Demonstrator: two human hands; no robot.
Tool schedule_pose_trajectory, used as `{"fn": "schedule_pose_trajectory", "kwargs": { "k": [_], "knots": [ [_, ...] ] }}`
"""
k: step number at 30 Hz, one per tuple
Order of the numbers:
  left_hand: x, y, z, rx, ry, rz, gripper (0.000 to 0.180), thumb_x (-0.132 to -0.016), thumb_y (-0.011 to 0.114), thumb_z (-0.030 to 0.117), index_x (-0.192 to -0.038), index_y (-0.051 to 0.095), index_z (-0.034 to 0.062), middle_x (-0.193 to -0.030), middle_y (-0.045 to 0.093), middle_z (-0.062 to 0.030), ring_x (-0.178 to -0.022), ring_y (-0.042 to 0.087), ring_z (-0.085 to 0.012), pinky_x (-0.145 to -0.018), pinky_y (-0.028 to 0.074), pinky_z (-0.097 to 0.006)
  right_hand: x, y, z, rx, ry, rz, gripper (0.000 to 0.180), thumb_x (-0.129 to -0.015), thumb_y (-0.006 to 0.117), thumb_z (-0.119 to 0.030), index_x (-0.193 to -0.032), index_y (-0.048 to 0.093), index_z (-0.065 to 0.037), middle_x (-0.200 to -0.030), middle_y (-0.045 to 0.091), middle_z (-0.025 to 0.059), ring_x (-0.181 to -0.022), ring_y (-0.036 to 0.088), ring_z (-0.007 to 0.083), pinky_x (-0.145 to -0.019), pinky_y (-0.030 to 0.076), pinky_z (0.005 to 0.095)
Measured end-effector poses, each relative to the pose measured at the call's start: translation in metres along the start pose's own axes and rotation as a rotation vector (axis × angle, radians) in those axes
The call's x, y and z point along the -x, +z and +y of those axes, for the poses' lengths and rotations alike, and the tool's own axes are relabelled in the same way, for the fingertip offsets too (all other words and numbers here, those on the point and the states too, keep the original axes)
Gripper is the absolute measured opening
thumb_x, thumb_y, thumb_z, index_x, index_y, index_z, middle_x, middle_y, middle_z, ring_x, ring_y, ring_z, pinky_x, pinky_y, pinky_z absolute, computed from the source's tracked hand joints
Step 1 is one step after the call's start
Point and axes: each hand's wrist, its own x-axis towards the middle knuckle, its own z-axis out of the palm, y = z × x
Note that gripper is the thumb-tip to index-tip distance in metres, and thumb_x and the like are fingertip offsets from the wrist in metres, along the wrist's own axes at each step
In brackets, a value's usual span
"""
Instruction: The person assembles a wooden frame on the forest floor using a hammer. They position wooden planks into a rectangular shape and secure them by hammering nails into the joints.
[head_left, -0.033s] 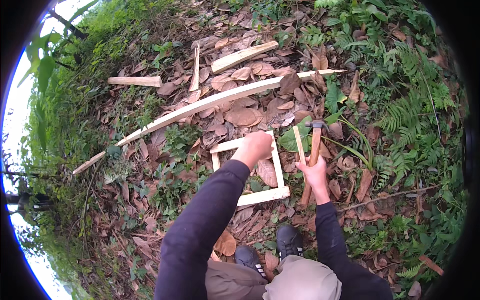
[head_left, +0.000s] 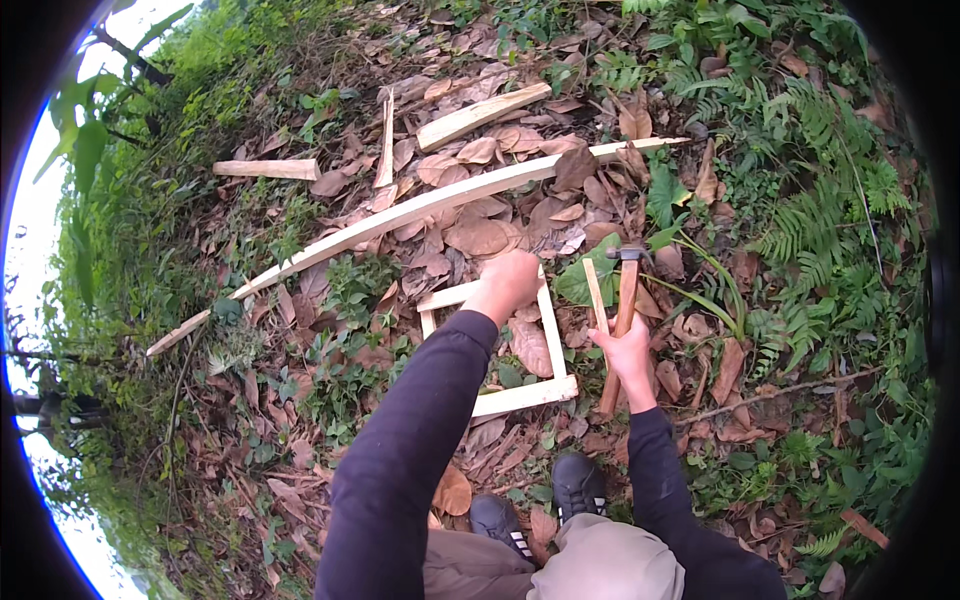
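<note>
A four-sided frame of pale wooden strips [head_left: 552, 340] lies on the leaves in front of me. My left hand [head_left: 510, 280] is closed in a fist over its far bar, close to the far right corner. The fingertips face away and hide whatever they may hold. To the right of the frame, my right hand [head_left: 628, 355] is wrapped round the wooden handle of a hammer [head_left: 627, 290], its dark metal head pointing away from me. A thin wooden strip [head_left: 595, 292] is held in that same hand, left of the handle.
Beyond the frame stretches a long, curved pale wooden strip [head_left: 420, 205]. Farther off lie a thick split piece of wood [head_left: 483, 117], a narrow splinter [head_left: 386, 145] and a short stick [head_left: 265, 169]. Ferns [head_left: 810, 215] grow at the right; my shoes [head_left: 578, 485] stand near.
My left hand has shifted slightly away from me and to the left over the frame's far corner. The right hand keeps its hold on the hammer and strip.
</note>
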Motion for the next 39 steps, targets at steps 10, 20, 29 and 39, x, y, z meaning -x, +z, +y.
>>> {"fn": "schedule_pose_trajectory", "kwargs": {
  "k": [10,20,29,39],
  "knots": [
    [-0.1,0.087,-0.062,0.062,-0.099,0.368,0.032,-0.083,0.08,0.026,-0.102,0.066,0.0053,-0.098,0.068,-0.0172,-0.097,0.068,-0.0378,-0.084,0.055,-0.048,0.037,0.001,-0.002,0.093,0.103,-0.064,0.039,-0.071,0.087,-0.015,-0.095,0.06,0.0,-0.085,0.071,0.017,-0.082,0.073,0.0346,-0.076,0.055,0.0435],
    [-0.1,0.078,-0.07,0.241,-0.003,0.429,0.024,-0.08,0.079,0.016,-0.089,0.064,-0.0009,-0.08,0.068,-0.0219,-0.083,0.068,-0.0411,-0.078,0.054,-0.05,0.035,0.005,-0.005,0.011,0.053,0.017,0.036,-0.071,0.087,-0.015,-0.09,0.06,0.0,-0.079,0.068,0.0132,-0.074,0.07,0.0275,-0.071,0.054,0.0401],
    [-0.106,0.094,-0.074,0.037,-0.125,0.438,0.022,-0.09,0.067,0.015,-0.101,0.061,-0.0021,-0.095,0.068,-0.0247,-0.099,0.066,-0.0443,-0.083,0.052,-0.053,0.053,0.011,-0.043,-0.168,0.361,-0.112,0.033,-0.072,0.075,-0.015,-0.093,0.056,0.002,-0.08,0.067,0.0157,-0.077,0.07,0.0321,-0.074,0.055,0.0419],
    [-0.001,-0.122,-0.069,0.023,0.189,0.251,0.026,-0.092,0.065,0.01,-0.117,0.066,0.0083,-0.094,0.073,-0.0149,-0.089,0.071,-0.0334,-0.081,0.056,-0.043,0.063,0.041,-0.004,-0.149,0.236,-0.074,0.022,-0.083,0.071,-0.015,-0.09,0.057,0.001,-0.073,0.066,0.0115,-0.058,0.067,0.0214,-0.056,0.053,0.0368]
  ]
}}
